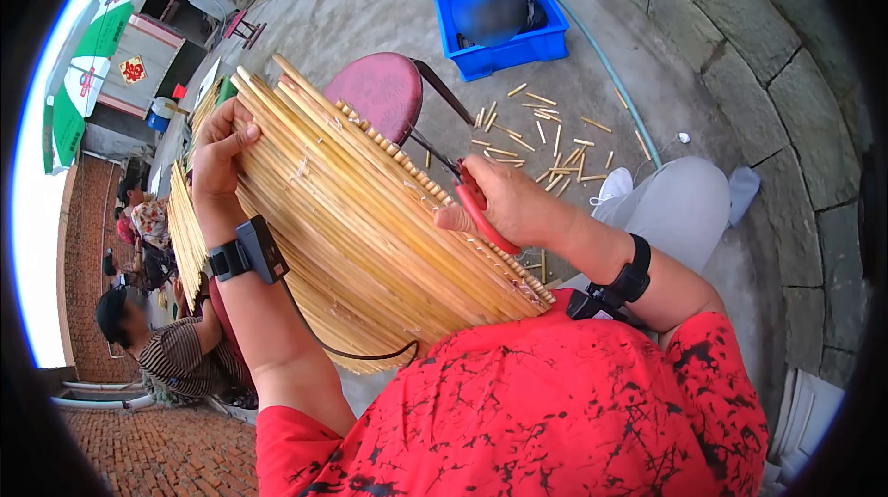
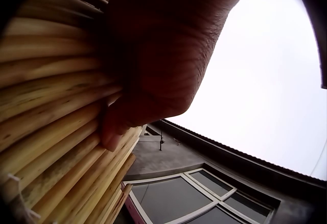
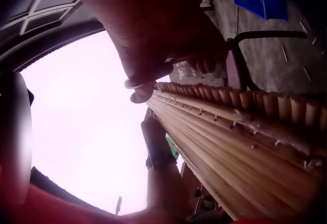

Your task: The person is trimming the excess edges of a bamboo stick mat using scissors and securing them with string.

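Observation:
A wide mat of pale sticks point(image 1: 342, 210) tied with white string lies slanted across the person's front. At its upper left edge the left hand point(image 1: 220, 147) grips it, thumb on the near face; in the left wrist view that thumb presses the sticks point(image 2: 56, 106) beside the left hand point(image 2: 163, 55). Red-handled scissors point(image 1: 483, 220) are in the right hand point(image 1: 513, 201), fingers curled round the handles, blades over the stick ends along the mat's right edge. In the right wrist view the right hand point(image 3: 158, 35) is dark above the row of stick ends point(image 3: 245, 99).
A round red stool point(image 1: 375, 95) stands just beyond the mat. Behind it is a blue crate point(image 1: 504, 58) with dark things inside. Short cut stick pieces point(image 1: 560, 169) lie scattered on the concrete near a hose point(image 1: 601, 53). People point(image 1: 176, 344) sit at the left.

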Demonstrator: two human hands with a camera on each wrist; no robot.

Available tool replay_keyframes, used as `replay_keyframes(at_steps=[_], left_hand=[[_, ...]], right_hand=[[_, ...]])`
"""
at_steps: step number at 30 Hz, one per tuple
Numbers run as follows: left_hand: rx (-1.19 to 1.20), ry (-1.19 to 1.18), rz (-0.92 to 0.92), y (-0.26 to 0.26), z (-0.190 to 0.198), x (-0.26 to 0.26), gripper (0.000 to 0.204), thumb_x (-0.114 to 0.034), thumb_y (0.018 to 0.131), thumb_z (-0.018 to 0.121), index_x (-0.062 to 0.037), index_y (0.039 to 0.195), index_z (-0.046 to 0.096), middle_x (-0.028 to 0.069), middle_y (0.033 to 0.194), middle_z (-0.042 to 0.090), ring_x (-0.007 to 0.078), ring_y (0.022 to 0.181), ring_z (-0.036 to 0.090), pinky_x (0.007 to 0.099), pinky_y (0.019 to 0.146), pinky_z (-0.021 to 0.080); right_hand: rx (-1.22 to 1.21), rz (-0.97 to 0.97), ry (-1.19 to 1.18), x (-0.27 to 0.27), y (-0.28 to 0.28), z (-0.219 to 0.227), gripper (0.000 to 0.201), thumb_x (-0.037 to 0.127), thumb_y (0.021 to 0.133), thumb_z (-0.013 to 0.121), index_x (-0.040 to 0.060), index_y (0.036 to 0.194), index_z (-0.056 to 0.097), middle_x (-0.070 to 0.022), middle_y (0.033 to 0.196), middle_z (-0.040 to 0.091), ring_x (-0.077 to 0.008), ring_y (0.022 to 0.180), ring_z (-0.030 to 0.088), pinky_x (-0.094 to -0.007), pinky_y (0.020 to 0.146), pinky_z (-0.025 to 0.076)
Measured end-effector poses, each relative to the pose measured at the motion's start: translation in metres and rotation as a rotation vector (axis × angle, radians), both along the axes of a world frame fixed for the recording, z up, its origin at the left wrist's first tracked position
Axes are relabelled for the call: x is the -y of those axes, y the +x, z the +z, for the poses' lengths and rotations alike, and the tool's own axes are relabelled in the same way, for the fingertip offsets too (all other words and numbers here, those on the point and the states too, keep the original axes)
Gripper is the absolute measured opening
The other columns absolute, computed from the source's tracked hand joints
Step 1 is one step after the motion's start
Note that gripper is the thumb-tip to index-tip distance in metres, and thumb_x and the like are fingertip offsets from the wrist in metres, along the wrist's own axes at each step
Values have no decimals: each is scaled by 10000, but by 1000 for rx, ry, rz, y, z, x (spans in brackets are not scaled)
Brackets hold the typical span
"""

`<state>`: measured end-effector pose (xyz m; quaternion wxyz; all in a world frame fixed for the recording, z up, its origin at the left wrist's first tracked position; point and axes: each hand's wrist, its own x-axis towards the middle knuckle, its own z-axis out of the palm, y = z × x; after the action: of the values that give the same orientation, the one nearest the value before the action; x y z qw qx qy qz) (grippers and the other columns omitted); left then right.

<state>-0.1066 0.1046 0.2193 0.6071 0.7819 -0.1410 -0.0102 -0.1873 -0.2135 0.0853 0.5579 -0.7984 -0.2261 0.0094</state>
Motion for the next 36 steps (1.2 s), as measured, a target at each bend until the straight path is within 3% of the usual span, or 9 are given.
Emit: replay_keyframes(at_steps=[4,10,15,19,26,30,34,35,36], left_hand=[[-7,-11,5,-2,1,4,154,-40,694,657,-54,734,509,22,751,579,105,696,549,200,672,425],[-6,-4,9,-4,3,6,156,-44,695,659,-54,742,510,24,754,580,107,706,551,200,677,431],[44,62,-11,-3,10,-3,146,-48,692,657,-51,735,518,20,768,581,110,712,543,212,687,413],[202,109,2,-25,83,-17,153,-79,701,673,-37,764,539,23,788,594,105,725,542,201,696,408],[876,160,183,-35,234,-66,155,-38,806,613,-22,960,603,41,898,633,97,800,591,228,732,461],[1104,59,436,-40,218,-21,197,-30,804,619,-9,998,599,47,909,638,109,811,599,231,757,461],[1069,305,178,-47,123,14,150,3,795,611,-4,944,598,73,885,644,156,781,617,264,682,494],[1295,632,189,-52,100,33,135,3,753,626,-7,882,586,106,864,640,176,768,621,285,625,492],[1174,760,56,-66,79,51,147,-16,699,644,-7,824,568,131,844,625,217,732,619,290,616,482]], right_hand=[[-13,86,-146,-6,-2,2,738,643,698,596,-63,879,477,-253,891,545,-361,806,579,-404,698,454],[122,-14,-99,-11,2,5,638,585,692,642,-38,754,519,-220,672,581,-349,635,598,-418,578,460],[98,-47,263,-11,1,-5,475,426,718,704,3,625,509,-178,525,532,-300,501,566,-362,478,430],[-122,-69,147,17,9,-10,422,453,814,602,45,737,530,33,562,452,-61,489,470,-217,446,375],[-211,-428,563,57,24,-22,401,433,845,570,39,784,532,7,597,482,-64,498,467,-208,441,384],[-327,-466,677,64,23,-29,386,416,861,551,32,826,542,0,647,494,-54,500,468,-192,447,396],[-515,-385,713,65,28,-51,439,445,865,527,7,845,531,-25,658,512,-99,530,504,-219,469,418],[-554,-386,704,66,30,-57,514,502,857,500,-11,875,526,-43,677,528,-128,546,524,-247,488,442],[-556,-391,694,70,29,-61,514,502,857,500,-11,875,526,-43,677,528,-128,546,524,-247,488,442]])
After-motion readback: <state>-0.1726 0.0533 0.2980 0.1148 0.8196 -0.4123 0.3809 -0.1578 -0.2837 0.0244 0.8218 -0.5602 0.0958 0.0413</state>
